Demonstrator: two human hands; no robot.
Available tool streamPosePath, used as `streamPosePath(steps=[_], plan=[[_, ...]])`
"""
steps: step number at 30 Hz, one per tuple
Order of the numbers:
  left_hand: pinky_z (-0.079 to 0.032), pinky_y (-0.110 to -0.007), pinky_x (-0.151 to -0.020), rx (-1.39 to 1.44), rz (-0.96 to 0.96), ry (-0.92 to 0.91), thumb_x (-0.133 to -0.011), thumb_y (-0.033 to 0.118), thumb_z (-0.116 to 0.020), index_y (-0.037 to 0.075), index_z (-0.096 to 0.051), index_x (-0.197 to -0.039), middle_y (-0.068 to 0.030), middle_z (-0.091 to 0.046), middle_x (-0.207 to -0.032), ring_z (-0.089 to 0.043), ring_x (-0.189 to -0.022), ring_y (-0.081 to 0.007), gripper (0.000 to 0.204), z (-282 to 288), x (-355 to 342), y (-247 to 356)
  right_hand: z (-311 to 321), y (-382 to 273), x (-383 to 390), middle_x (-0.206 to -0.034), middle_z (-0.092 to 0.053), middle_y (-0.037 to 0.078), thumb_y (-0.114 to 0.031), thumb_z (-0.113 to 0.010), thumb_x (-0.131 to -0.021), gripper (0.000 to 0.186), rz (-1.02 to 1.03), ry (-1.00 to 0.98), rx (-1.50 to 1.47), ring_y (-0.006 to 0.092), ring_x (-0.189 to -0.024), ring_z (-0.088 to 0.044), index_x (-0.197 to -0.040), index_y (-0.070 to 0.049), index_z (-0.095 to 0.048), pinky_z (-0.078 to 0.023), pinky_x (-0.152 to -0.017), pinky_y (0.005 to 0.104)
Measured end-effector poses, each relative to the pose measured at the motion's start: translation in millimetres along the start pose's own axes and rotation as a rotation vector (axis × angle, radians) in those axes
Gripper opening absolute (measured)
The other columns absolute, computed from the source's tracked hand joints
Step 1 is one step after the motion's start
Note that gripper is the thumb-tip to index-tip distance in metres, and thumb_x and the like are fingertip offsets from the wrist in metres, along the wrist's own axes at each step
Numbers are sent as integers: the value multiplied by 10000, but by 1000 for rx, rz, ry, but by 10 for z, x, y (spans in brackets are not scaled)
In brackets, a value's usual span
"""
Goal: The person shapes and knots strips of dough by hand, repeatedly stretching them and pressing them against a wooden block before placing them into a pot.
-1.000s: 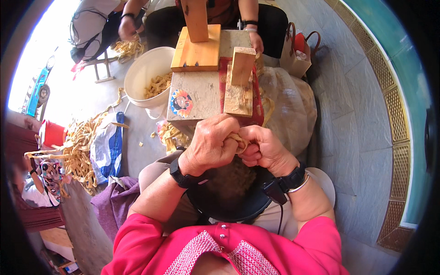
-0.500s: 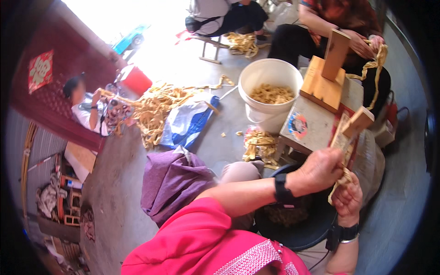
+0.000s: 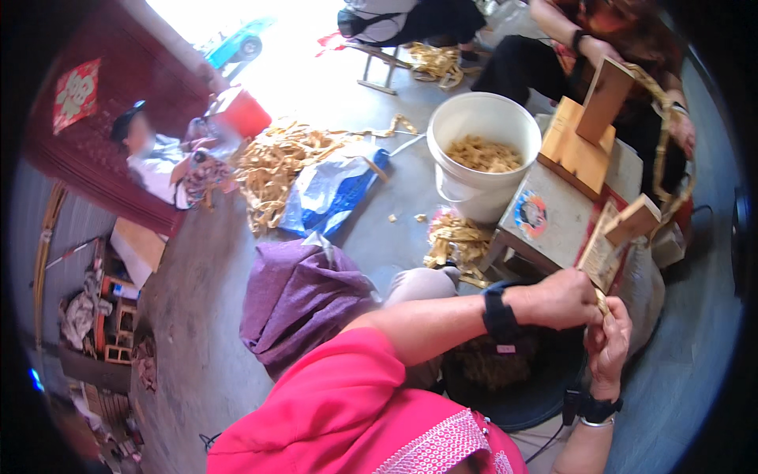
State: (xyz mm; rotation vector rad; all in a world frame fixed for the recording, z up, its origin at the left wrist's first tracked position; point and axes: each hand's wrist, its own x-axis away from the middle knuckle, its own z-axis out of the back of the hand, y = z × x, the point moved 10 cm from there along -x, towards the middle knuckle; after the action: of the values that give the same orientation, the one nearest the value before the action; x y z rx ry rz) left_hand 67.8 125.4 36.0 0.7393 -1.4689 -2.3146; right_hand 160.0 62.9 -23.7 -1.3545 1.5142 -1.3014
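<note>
A tan, ropy strip (image 3: pixel 602 302) runs between my two hands, just below the small table's near end. My left hand (image 3: pixel 557 300), fingers curled, grips its upper part. My right hand (image 3: pixel 608 344) pinches the lower part between thumb and fingers, close under the left. Much of the strip is hidden by my fingers. Right above my hands is a narrow wooden board (image 3: pixel 600 257) with a wooden block (image 3: pixel 633 220) standing up from it. Under my left wrist lies a dark round tub (image 3: pixel 545 395) with tan bits in it.
A white bucket (image 3: pixel 474 193) of tan pieces stands beside the table (image 3: pixel 525 209), which bears a wooden stand (image 3: pixel 576 154). A bundle of strips (image 3: pixel 458 241) and a strip heap (image 3: pixel 276 170) on a blue-white sack (image 3: pixel 335 186) lie on the floor. A co-worker (image 3: pixel 632 31) holds a long strip.
My hands have drawn closer around the strip, and its loose end no longer shows below the left hand. The co-worker at the upper right has spread their hands, stretching out a strip. The view has shifted slightly.
</note>
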Motion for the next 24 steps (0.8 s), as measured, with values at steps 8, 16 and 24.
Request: streamPosePath(steps=[8,16,24], plan=[[-301,-255,-371,911,416,-207,-909,217,-545,58,-444,-560,-15,-383,-460,-387,-376,-115,397,-55,212,-197,96,-615,46,-648,-539,-48,-106,-621,-861,111,199,-73,465,12,-591,-432,-811,-11,-647,-338,-516,185],[-467,-323,-563,-78,260,-220,-904,363,-575,17,-620,-803,-107,-591,-647,-598,-600,-244,362,215,128,-264,207,-483,73,-663,-559,-46,-58,-633,-857,93,121,-6,367,19,-632,-462,-784,-1,-617,-392,-561,203],[-469,-356,-615,-223,234,-466,-898,232,-564,-3,-559,-856,-106,-570,-685,-608,-653,-224,239,-176,153,-134,-82,-413,53,-622,-513,-27,-56,-642,-835,108,139,-98,649,27,-604,-433,-756,6,-601,-356,-524,214]])
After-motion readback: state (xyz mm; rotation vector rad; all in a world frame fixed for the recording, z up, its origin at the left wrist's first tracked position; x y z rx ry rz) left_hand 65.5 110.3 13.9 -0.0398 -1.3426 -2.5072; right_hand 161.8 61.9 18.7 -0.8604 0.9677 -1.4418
